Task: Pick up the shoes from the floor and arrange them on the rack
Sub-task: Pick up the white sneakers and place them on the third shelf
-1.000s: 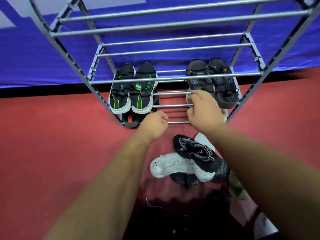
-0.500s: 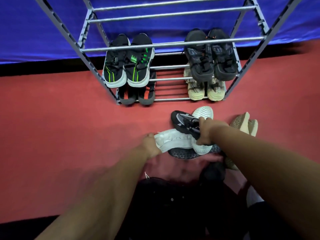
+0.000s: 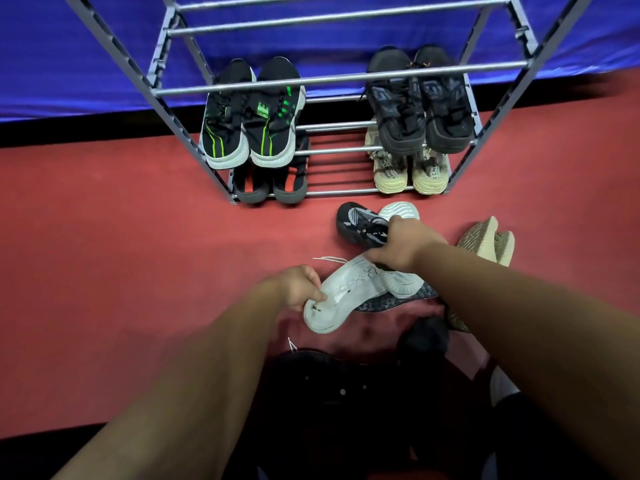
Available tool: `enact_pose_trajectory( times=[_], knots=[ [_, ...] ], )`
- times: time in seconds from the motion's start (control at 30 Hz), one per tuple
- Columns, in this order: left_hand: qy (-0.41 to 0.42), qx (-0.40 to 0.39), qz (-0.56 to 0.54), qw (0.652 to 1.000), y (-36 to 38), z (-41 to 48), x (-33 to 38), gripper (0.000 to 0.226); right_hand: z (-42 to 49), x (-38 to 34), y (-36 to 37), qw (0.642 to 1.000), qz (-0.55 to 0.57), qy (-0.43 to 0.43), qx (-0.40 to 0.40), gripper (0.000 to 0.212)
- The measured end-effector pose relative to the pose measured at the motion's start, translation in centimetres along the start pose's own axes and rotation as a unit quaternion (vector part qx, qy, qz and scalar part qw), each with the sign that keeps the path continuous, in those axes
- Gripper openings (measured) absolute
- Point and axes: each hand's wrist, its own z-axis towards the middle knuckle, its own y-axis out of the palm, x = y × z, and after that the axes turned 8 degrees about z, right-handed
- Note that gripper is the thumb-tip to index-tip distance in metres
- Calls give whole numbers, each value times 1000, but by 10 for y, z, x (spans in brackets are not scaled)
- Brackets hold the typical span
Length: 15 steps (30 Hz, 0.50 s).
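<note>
Pinching now-tilted white shoe (image 3: 349, 292), left hand (image 3: 298, 285)

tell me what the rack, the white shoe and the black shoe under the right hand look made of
Rack: likely metal tubing, silver-grey and smooth, with bright glints along the bars. White shoe: probably matte mesh or synthetic fabric, with thin laces. Black shoe: seemingly knit fabric, given its woven grey pattern.

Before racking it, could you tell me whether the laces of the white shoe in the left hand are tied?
Loose: lace ends trail free beside the white shoe that the left hand grips; no bow shows.
</note>
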Motion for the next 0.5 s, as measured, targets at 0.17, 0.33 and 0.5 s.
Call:
enact_pose_trajectory(
  times=[0.17,0.33,0.5],
  knots=[
    [2,-30,27,999,5,-6,9,2,7,-4,5,990,120,-17,-72,65],
    [-49,25,-182,982,9,-11,23,34,7,5,3,999,25,16,-17,63],
    [44,54,-129,989,23,4,35,58,-5,18,26,990,-56,106,-76,115]
  ],
)
